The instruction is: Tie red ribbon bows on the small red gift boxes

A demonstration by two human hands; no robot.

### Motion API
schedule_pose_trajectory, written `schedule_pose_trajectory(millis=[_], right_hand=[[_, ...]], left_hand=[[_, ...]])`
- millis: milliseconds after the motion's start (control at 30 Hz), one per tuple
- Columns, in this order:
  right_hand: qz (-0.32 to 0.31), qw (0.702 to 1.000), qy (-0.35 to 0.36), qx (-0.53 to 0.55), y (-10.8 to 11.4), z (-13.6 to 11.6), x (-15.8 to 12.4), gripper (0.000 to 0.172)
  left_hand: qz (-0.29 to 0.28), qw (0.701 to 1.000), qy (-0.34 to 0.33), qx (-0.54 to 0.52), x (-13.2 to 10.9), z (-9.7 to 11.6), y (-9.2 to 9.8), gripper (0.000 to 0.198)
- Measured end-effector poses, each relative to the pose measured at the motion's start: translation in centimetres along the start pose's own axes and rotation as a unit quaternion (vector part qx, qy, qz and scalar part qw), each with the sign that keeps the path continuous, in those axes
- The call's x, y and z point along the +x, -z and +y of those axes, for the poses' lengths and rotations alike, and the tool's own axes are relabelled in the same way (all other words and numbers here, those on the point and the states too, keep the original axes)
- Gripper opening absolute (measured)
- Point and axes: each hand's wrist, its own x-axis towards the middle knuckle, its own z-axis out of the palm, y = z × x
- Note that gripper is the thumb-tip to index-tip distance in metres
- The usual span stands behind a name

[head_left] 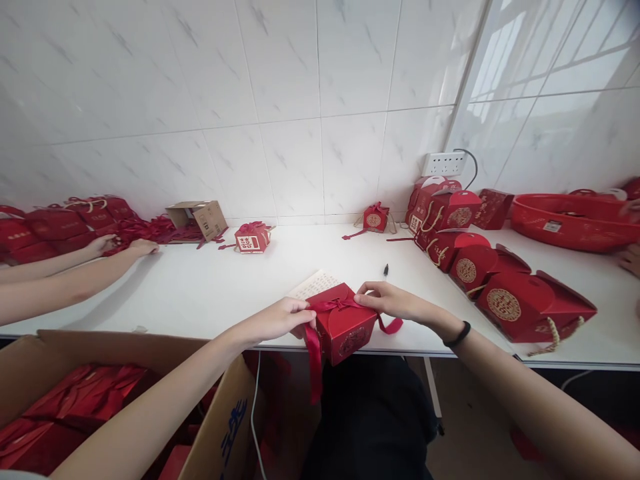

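Our left hand point(287, 317) and right hand point(385, 299) are together at the near edge of the white table point(190, 300). Below, to our left, stands an open carton point(237, 393). Between our hands we have one red box point(345, 327), at the table's edge. Behind it lies a paper point(315, 283). With both hands we pinch the box's ribbon point(314, 363). Beyond our right hand lies a pen point(385, 271).

Soft, bright light fills the scene, glare whitening upper-right tiles point(515, 63).
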Motion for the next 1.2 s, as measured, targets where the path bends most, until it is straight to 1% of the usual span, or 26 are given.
schedule_pose_trajectory(millis=[67,133,200,267,367,500,567,633,733,833,933,1000,1100,1133,1200], right_hand=[[-0.013,0.999,-0.028,-0.01,0.1,0.2,0.0,0.05],[-0.036,0.999,-0.036,-0.017,0.3,0.2,-0.2,0.054],[-0.059,0.998,-0.023,-0.019,0.4,0.2,-0.4,0.056],[-0.069,0.998,0.01,0.001,0.4,0.1,-0.6,0.054],[-0.061,0.997,0.045,0.022,0.2,0.1,-0.7,0.051],[-0.037,0.998,0.038,0.028,0.0,-0.3,-0.8,0.049],[-0.023,0.998,0.039,0.049,0.0,-0.5,-0.8,0.049],[-0.016,0.997,0.036,0.067,0.0,-0.5,-0.8,0.049],[-0.019,0.996,0.025,0.087,0.2,-0.2,-0.7,0.048],[-0.024,0.996,0.011,0.08,0.4,0.5,-0.6,0.048],[-0.044,0.997,0.0,0.056,0.7,0.8,-0.7,0.049],[-0.063,0.997,-0.004,0.035,1.0,0.4,-0.9,0.05],[-0.095,0.995,0.008,-0.014,1.7,-1.1,-1.0,0.051],[-0.098,0.995,0.017,-0.021,1.8,-1.8,-1.1,0.05],[-0.081,0.996,0.042,-0.008,1.9,-3.2,-1.2,0.045]], left_hand=[[0.001,0.999,-0.022,-0.025,0.0,0.0,0.1,0.03],[0.015,0.999,-0.04,-0.007,0.0,-0.2,0.3,0.032],[0.032,0.998,-0.051,0.035,0.1,-0.6,0.6,0.035],[0.028,0.997,-0.058,0.043,0.4,-1.0,0.7,0.035],[0.015,0.998,-0.055,0.004,0.8,-1.3,0.7,0.026],[0.021,0.999,-0.036,-0.035,1.0,-1.1,0.4,0.013],[0.019,0.999,-0.035,-0.032,0.9,-0.8,0.1,0.016],[0.026,0.999,-0.04,-0.016,0.9,-0.6,-0.1,0.025],[0.041,0.998,-0.047,-0.012,1.1,-0.9,-0.3,0.035],[0.016,0.998,-0.049,-0.034,1.4,-1.8,0.0,0.036],[-0.012,0.998,-0.054,-0.04,1.5,-2.7,0.2,0.036],[-0.005,0.998,-0.053,-0.044,1.5,-3.0,0.3,0.036],[0.027,0.996,-0.054,-0.062,1.7,-2.9,0.3,0.034],[0.04,0.995,-0.057,-0.069,1.8,-2.9,0.3,0.033],[0.065,0.993,-0.064,-0.08,2.1,-2.7,0.4,0.032]])
